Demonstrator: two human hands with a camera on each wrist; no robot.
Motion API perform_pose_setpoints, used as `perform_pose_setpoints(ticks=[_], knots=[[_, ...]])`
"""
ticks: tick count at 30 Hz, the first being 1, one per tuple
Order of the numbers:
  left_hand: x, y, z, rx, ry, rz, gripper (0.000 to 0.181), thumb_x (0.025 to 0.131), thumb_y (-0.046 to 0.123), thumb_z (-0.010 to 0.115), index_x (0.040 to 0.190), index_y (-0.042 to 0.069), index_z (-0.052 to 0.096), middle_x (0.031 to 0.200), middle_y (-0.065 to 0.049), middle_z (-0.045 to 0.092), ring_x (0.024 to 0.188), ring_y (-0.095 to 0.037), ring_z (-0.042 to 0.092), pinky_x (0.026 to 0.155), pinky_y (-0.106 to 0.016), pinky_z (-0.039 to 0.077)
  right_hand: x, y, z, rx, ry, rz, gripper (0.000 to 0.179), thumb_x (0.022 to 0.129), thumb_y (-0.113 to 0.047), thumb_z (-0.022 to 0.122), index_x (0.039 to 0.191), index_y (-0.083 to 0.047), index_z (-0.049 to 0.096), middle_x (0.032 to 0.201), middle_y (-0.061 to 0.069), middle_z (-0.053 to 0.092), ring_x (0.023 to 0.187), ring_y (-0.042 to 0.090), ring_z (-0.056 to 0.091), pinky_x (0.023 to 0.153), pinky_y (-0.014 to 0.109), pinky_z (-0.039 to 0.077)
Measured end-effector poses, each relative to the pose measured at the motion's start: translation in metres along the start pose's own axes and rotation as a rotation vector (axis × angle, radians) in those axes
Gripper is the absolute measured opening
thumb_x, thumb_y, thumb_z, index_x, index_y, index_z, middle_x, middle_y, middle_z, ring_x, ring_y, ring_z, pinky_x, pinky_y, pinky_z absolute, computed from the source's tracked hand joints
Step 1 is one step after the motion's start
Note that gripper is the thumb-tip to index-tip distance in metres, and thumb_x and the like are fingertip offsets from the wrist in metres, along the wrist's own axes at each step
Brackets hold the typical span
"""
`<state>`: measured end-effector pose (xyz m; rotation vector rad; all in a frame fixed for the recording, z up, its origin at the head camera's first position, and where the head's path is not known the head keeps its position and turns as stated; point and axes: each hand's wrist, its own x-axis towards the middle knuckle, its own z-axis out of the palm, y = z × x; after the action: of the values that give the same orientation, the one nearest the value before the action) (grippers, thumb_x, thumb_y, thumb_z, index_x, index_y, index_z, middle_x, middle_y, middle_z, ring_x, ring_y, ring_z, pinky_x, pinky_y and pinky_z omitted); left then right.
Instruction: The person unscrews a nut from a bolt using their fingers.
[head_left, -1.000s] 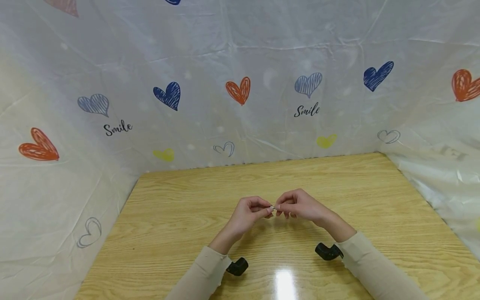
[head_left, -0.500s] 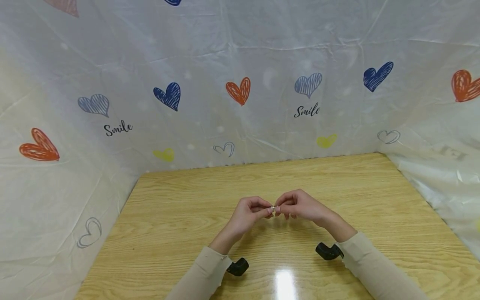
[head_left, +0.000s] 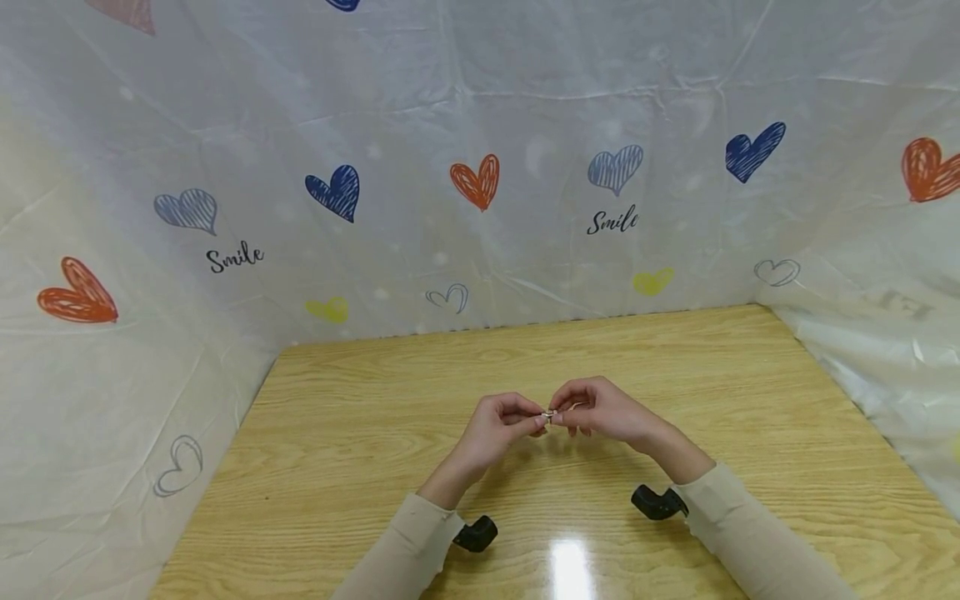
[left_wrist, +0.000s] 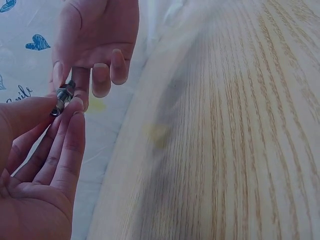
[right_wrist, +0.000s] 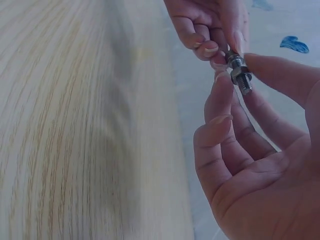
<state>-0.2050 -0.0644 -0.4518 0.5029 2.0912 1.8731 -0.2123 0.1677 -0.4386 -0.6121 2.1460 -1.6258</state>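
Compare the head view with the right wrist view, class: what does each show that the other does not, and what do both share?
Only the head view: two beige sleeves, red hearts and the word Smile.

Only the right wrist view: clear thread on the bolt.

Both: left hand, right hand, bolt, table and white sheet.

Plain beige sleeves [head_left: 401,554], creased at the cuffs [head_left: 433,515], a bent black tube [head_left: 476,534] beside each, left hand [head_left: 498,422] and right hand [head_left: 603,411] bare
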Motion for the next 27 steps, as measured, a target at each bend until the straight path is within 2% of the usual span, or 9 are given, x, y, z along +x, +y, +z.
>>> perform_pose_setpoints(ticks=[5,8,11,14,18,21,25,27], knots=[[0.0006,-0.0003,0.0006,-0.002,0.001,0.004,0.013,0.097,0.004,0.07,0.107,-0.004,0.073,0.106,-0.02,0.073,0.1,-0.044,0.071,0.09,-0.046,0.062,-0.0005,-0.0001,-0.0007,-0.021,0.023,0.017,0.032,0.105,-0.026,0.062,0.124,0.0,0.065,0.11,0.025,0.066,0.087,0.049,0.061,0.063,0.039,0.051],[0.0008,-0.0005,0.0008,-0.001,0.002,0.009,0.013,0.097,0.003,0.07,0.107,-0.004,0.073,0.105,-0.018,0.074,0.099,-0.044,0.071,0.09,-0.048,0.062,0.0001,0.0004,-0.0012,-0.047,0.029,0.023,0.032,0.107,-0.027,0.057,0.119,0.0,0.069,0.103,0.017,0.071,0.085,0.042,0.065,0.064,0.039,0.053],[0.0009,-0.0001,0.0009,0.0,0.001,0.01,0.013,0.097,0.004,0.07,0.107,-0.005,0.072,0.103,-0.016,0.074,0.098,-0.042,0.072,0.091,-0.052,0.061,0.0007,0.0007,-0.0012,-0.053,0.019,0.029,0.034,0.108,-0.027,0.055,0.111,0.002,0.072,0.094,0.012,0.073,0.085,0.043,0.065,0.064,0.035,0.052],[0.0009,0.0,0.0011,-0.002,0.001,0.001,0.013,0.097,0.004,0.071,0.107,-0.004,0.073,0.103,-0.014,0.075,0.094,-0.034,0.074,0.092,-0.053,0.06,0.0008,0.0007,-0.0005,-0.048,0.011,0.029,0.034,0.108,-0.025,0.056,0.108,0.004,0.073,0.09,0.013,0.073,0.084,0.044,0.064,0.062,0.033,0.05],[0.0002,0.0001,0.0012,0.0,0.002,-0.004,0.013,0.097,0.005,0.071,0.107,-0.003,0.073,0.103,-0.014,0.075,0.09,-0.024,0.074,0.092,-0.053,0.06,0.0005,0.0003,0.0,-0.055,0.015,0.013,0.027,0.107,-0.022,0.058,0.109,0.0,0.073,0.094,0.014,0.074,0.082,0.04,0.064,0.061,0.034,0.051],[-0.0002,0.0001,0.001,0.001,0.003,-0.001,0.013,0.098,0.006,0.07,0.108,-0.003,0.073,0.103,-0.016,0.074,0.094,-0.032,0.074,0.092,-0.052,0.06,-0.0002,-0.0005,-0.0001,-0.053,0.022,0.003,0.021,0.105,-0.021,0.061,0.109,-0.004,0.073,0.099,0.017,0.074,0.083,0.045,0.063,0.061,0.036,0.05],[-0.0001,0.0,0.0006,0.001,0.003,0.004,0.014,0.098,0.006,0.069,0.108,-0.003,0.073,0.107,-0.025,0.072,0.101,-0.047,0.07,0.092,-0.051,0.06,-0.001,-0.0016,-0.0002,-0.034,0.024,0.001,0.018,0.103,-0.02,0.065,0.111,-0.005,0.071,0.103,0.026,0.069,0.088,0.053,0.059,0.061,0.037,0.05],[0.0003,0.0003,0.0006,0.002,0.005,0.003,0.013,0.098,0.006,0.069,0.108,-0.003,0.073,0.109,-0.027,0.071,0.102,-0.049,0.068,0.092,-0.052,0.06,-0.001,-0.0021,-0.0005,-0.025,0.022,0.008,0.019,0.102,-0.021,0.066,0.113,-0.005,0.069,0.104,0.029,0.066,0.089,0.054,0.058,0.061,0.038,0.05]])
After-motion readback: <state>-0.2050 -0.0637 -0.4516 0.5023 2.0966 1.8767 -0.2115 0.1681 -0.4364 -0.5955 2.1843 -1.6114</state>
